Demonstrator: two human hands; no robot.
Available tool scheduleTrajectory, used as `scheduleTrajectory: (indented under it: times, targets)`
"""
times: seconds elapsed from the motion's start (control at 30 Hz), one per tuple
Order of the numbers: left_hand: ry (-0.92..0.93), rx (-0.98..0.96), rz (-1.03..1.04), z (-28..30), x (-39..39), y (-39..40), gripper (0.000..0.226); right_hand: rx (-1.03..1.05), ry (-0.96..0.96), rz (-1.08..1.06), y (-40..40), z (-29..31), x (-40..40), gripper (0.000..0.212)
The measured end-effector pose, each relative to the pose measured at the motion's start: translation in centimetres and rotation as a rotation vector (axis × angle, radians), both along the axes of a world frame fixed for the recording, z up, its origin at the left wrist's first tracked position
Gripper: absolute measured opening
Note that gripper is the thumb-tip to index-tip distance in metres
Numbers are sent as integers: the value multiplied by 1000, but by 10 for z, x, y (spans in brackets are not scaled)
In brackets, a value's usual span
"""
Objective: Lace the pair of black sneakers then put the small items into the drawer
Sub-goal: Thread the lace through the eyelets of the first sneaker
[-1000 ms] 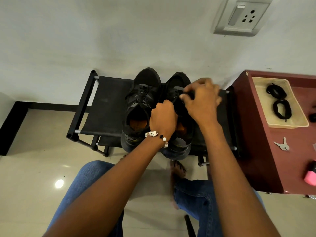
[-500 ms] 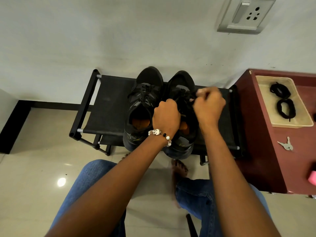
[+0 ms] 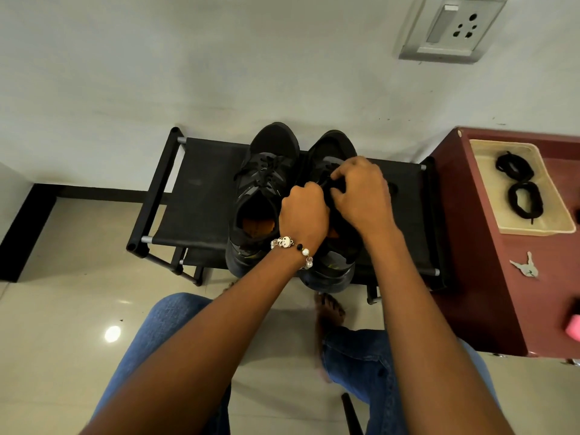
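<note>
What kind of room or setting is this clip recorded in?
Probably a home entryway or room corner: a low black shoe rack against a plain wall with a socket, tiled floor, beside a maroon cabinet.

Both bare forearms are extending forward and converging, the left hand (image 3: pixel 303 211), wearing a white-and-black beaded bracelet (image 3: pixel 292 248) at the wrist, curling into a closed grip while the right hand (image 3: pixel 364 196) is bending its fingers (image 3: pixel 340 174) downward, pinching.
</note>
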State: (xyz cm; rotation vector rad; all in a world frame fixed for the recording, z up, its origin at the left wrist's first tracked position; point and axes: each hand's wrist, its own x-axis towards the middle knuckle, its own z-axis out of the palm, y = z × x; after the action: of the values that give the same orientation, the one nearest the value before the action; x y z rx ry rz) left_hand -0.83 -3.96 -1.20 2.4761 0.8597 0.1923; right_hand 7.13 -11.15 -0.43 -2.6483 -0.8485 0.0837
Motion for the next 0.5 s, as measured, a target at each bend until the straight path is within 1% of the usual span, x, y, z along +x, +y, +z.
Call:
scheduleTrajectory:
  times: [0.07, 0.13, 0.2, 0.23, 0.3, 0.37, 0.43, 0.5]
  targets:
    - [-5, 1, 5, -1, 0, 0, 22, -37, -119, -14, 5, -5, -6, 19]
    - [-7, 10, 7, -1, 0, 0, 21, -20, -178, -37, 7, -10, -10, 17]
    - [-3, 12, 12, -2, 0, 0, 21, 46, -179, -68, 7, -11, -11, 16]
    - [-2, 13, 15, -2, 1, 0, 21, 117, -147, -106, 6, -11, -11, 14]
    - [-3, 14, 19, -2, 1, 0, 22, 329, 11, -252, 3, -11, -9, 9]
    - [-5, 16, 18, -1, 1, 0, 21, 635, 238, -458, -2, -11, -6, 6]
    - [-6, 20, 14, -1, 1, -1, 21, 994, 527, -630, -7, -8, -5, 12]
    - [-12, 17, 12, -2, 1, -1, 21, 1252, 805, -710, -9, -5, -6, 19]
